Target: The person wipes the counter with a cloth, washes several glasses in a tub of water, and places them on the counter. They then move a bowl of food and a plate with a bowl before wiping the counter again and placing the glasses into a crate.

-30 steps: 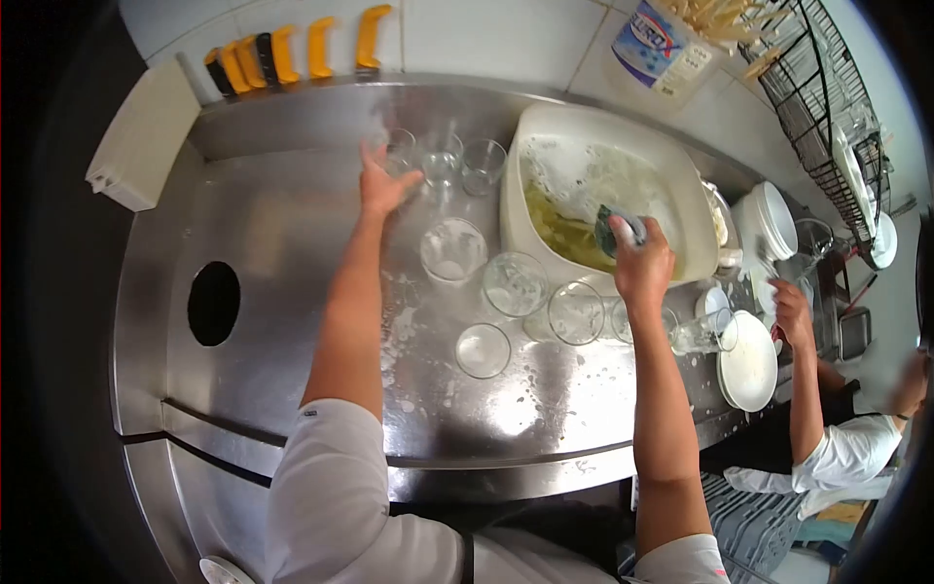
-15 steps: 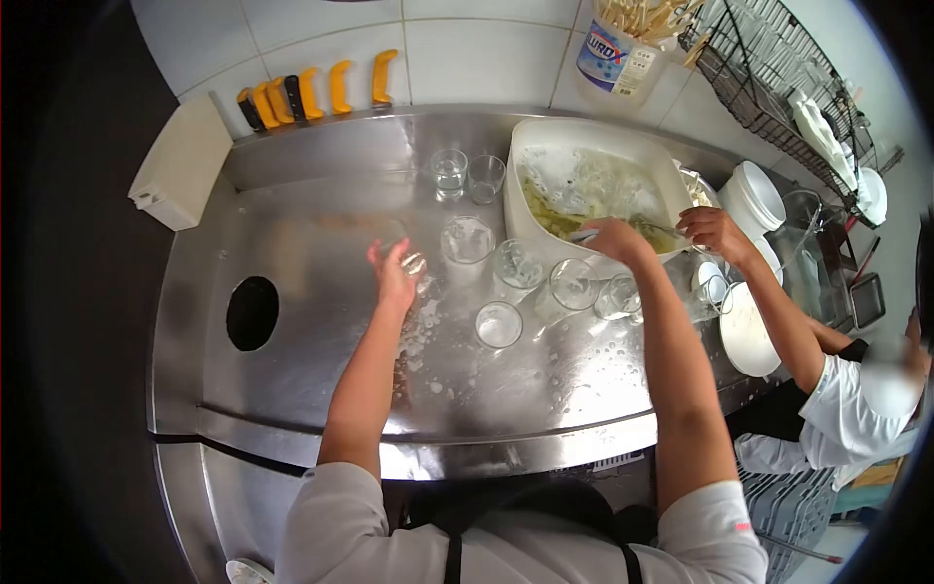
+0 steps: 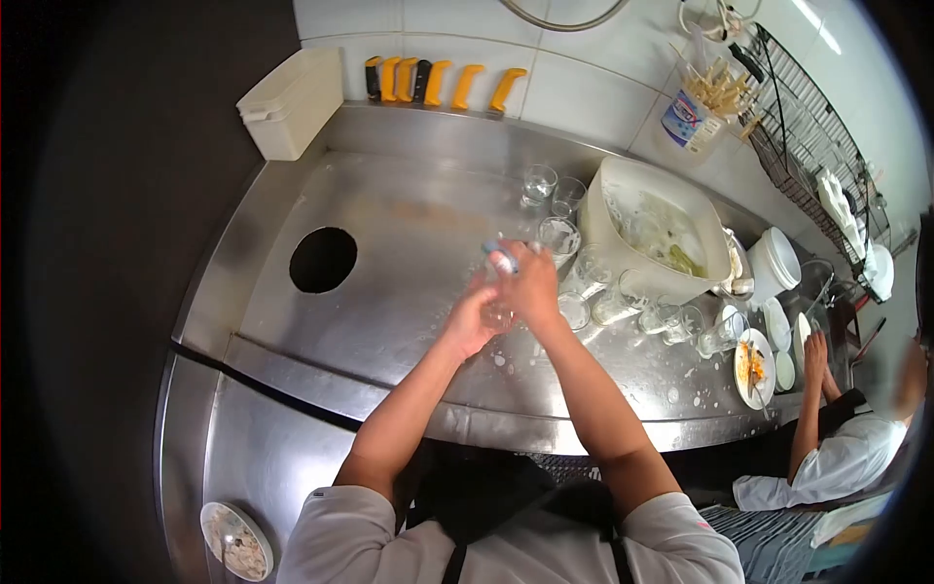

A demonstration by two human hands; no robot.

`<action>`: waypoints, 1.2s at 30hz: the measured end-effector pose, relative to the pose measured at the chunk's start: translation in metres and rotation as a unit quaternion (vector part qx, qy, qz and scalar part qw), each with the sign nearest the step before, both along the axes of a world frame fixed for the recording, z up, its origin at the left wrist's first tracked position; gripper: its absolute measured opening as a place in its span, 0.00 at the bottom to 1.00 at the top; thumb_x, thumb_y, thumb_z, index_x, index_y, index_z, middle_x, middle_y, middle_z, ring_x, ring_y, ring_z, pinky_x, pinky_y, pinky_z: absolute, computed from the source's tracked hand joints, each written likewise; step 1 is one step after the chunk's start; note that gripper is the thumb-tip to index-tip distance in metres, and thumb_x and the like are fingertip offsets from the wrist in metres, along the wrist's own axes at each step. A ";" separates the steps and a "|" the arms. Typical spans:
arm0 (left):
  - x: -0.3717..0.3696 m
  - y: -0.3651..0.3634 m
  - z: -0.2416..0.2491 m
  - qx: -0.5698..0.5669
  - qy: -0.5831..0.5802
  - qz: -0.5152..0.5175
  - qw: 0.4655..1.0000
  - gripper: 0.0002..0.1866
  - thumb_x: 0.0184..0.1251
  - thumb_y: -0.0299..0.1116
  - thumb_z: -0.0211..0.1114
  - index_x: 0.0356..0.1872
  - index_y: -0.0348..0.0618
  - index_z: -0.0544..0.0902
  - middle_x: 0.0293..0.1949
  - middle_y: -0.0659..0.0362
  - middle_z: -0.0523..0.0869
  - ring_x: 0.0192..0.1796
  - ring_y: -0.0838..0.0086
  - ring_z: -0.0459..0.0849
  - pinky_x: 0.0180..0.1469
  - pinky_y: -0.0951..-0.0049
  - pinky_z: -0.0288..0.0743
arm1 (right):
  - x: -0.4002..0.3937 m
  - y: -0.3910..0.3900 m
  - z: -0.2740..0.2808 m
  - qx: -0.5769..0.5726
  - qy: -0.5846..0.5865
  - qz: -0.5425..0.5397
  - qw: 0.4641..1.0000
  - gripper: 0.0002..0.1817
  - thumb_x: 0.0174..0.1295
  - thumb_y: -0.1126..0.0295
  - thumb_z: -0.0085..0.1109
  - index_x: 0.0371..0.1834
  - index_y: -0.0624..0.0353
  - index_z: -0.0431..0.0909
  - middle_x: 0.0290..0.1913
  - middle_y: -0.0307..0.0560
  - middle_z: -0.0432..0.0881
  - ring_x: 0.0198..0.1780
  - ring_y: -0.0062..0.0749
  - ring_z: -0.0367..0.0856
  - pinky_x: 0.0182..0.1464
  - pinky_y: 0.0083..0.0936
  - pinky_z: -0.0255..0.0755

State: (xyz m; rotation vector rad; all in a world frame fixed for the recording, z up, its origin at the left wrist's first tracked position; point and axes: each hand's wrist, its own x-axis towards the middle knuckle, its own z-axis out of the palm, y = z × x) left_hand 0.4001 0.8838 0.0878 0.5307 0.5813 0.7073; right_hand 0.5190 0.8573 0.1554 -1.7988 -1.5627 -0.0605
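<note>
My left hand (image 3: 469, 319) is wrapped round a clear drinking glass (image 3: 500, 313) above the steel counter. Against the top of that glass, my right hand (image 3: 535, 284) grips a small blue-and-white sponge (image 3: 501, 256), partly covered by its fingers. Just right of my hands stand several wet glasses, among them a foamy glass (image 3: 558, 237), a tall glass (image 3: 588, 273) and a short glass (image 3: 574, 310). Behind these sits a pale plastic tub (image 3: 611, 226) of cloudy, soapy water, with something yellow-green in it.
A round hole (image 3: 323, 260) opens in the steel counter (image 3: 409, 282) on the left. Yellow-handled tools (image 3: 461, 86) line the back wall. A co-worker (image 3: 846, 438) handles dishes at right, near a plate with food scraps (image 3: 755, 370). A soiled bowl (image 3: 236, 541) lies lower left.
My right hand has come out of the tub with the sponge and met the glass in my left hand. The view has shifted left. The co-worker's hand has left the tub's edge.
</note>
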 end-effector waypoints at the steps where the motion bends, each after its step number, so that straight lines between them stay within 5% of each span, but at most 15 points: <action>1: -0.008 -0.005 -0.002 0.084 0.034 -0.001 0.996 0.33 0.64 0.36 0.68 0.66 0.34 0.66 0.39 0.55 0.82 0.37 0.72 0.82 0.38 0.68 0.80 | 0.005 0.007 -0.007 -0.094 0.060 0.007 0.994 0.20 0.65 0.55 0.62 0.49 0.59 0.85 0.43 0.67 0.85 0.47 0.62 0.83 0.52 0.49 0.75; 3: -0.022 -0.009 -0.031 0.203 0.173 -0.009 0.964 0.45 0.56 0.30 0.72 0.73 0.29 0.58 0.38 0.55 0.83 0.40 0.76 0.83 0.38 0.71 0.78 | 0.015 0.015 -0.039 -0.193 0.082 0.039 0.977 0.30 0.69 0.43 0.51 0.41 0.63 0.86 0.37 0.70 0.84 0.44 0.65 0.83 0.51 0.49 0.74; 6: -0.034 -0.010 -0.040 0.380 0.369 -0.038 0.847 0.54 0.46 0.33 0.76 0.75 0.28 0.55 0.44 0.49 0.85 0.46 0.69 0.85 0.45 0.68 0.80 | 0.009 0.016 -0.054 -0.263 0.097 0.037 0.959 0.31 0.70 0.42 0.49 0.37 0.64 0.86 0.36 0.70 0.84 0.44 0.64 0.83 0.50 0.50 0.73; 9: -0.044 -0.008 -0.040 0.435 0.394 0.005 0.809 0.54 0.37 0.36 0.77 0.72 0.30 0.62 0.47 0.44 0.87 0.50 0.61 0.87 0.52 0.66 0.80 | 0.007 0.014 -0.068 -0.257 0.108 0.106 0.954 0.34 0.71 0.40 0.45 0.35 0.64 0.85 0.35 0.69 0.83 0.43 0.64 0.83 0.49 0.50 0.73; 12: -0.055 0.006 -0.039 0.449 0.364 -0.050 0.815 0.50 0.34 0.36 0.77 0.67 0.35 0.70 0.51 0.43 0.86 0.55 0.54 0.85 0.58 0.63 0.78 | 0.019 0.012 -0.090 -0.309 0.130 0.219 0.916 0.37 0.72 0.37 0.41 0.42 0.65 0.85 0.39 0.69 0.84 0.48 0.60 0.82 0.53 0.45 0.72; 15: -0.057 0.015 -0.045 0.503 0.374 -0.087 0.775 0.44 0.34 0.34 0.77 0.63 0.39 0.75 0.53 0.44 0.85 0.56 0.54 0.84 0.59 0.62 0.77 | 0.017 0.015 -0.109 -0.297 0.093 0.307 0.899 0.39 0.73 0.37 0.37 0.37 0.66 0.85 0.34 0.67 0.84 0.44 0.64 0.83 0.51 0.46 0.73; 18: -0.042 0.011 -0.073 0.605 0.398 0.043 0.689 0.42 0.34 0.34 0.78 0.61 0.39 0.76 0.55 0.46 0.84 0.56 0.51 0.83 0.58 0.59 0.77 | 0.001 0.010 -0.126 -0.256 0.226 0.156 0.927 0.41 0.74 0.37 0.34 0.40 0.68 0.84 0.37 0.68 0.85 0.47 0.65 0.83 0.54 0.45 0.73; 21: -0.027 0.002 -0.088 0.673 0.478 0.133 0.549 0.44 0.34 0.35 0.79 0.62 0.38 0.75 0.59 0.47 0.82 0.59 0.53 0.81 0.60 0.61 0.76 | -0.013 0.024 -0.115 -0.348 0.283 -0.028 0.894 0.42 0.74 0.37 0.32 0.43 0.70 0.83 0.39 0.69 0.85 0.49 0.66 0.82 0.56 0.47 0.73; 24: -0.028 -0.001 -0.077 0.660 0.445 0.160 0.584 0.44 0.35 0.36 0.79 0.62 0.41 0.75 0.56 0.48 0.84 0.57 0.54 0.83 0.58 0.59 0.77 | -0.011 0.018 -0.122 -0.306 0.163 -0.035 0.937 0.42 0.73 0.35 0.33 0.42 0.69 0.83 0.39 0.69 0.85 0.49 0.65 0.83 0.56 0.49 0.72; 27: -0.038 0.021 -0.062 0.587 0.347 -0.032 0.731 0.42 0.37 0.37 0.79 0.62 0.43 0.76 0.52 0.49 0.86 0.55 0.55 0.84 0.56 0.58 0.78 | -0.010 0.001 -0.103 -0.203 0.011 0.171 0.964 0.40 0.71 0.35 0.40 0.40 0.67 0.85 0.38 0.68 0.85 0.46 0.64 0.84 0.53 0.48 0.74; 30: -0.025 0.025 -0.056 0.633 0.401 -0.016 0.662 0.42 0.37 0.39 0.80 0.62 0.45 0.76 0.48 0.49 0.87 0.53 0.56 0.85 0.57 0.56 0.78 | -0.012 0.012 -0.121 -0.243 0.256 -0.011 0.935 0.35 0.69 0.38 0.48 0.36 0.64 0.85 0.35 0.67 0.85 0.41 0.63 0.84 0.46 0.49 0.75; 34: 0.017 0.028 -0.089 0.573 0.397 0.159 0.699 0.46 0.37 0.40 0.83 0.64 0.42 0.73 0.57 0.48 0.83 0.61 0.53 0.81 0.62 0.57 0.74 | 0.004 0.016 -0.068 -0.139 0.138 -0.032 0.980 0.31 0.65 0.40 0.57 0.33 0.64 0.85 0.31 0.65 0.84 0.37 0.61 0.84 0.41 0.47 0.75; 36: 0.030 0.029 -0.080 0.514 0.367 0.116 0.766 0.48 0.38 0.40 0.84 0.66 0.42 0.71 0.60 0.47 0.81 0.62 0.53 0.79 0.64 0.58 0.74 | 0.027 0.013 -0.032 -0.098 0.143 -0.073 0.982 0.31 0.63 0.41 0.61 0.32 0.65 0.84 0.29 0.65 0.84 0.34 0.59 0.84 0.39 0.45 0.75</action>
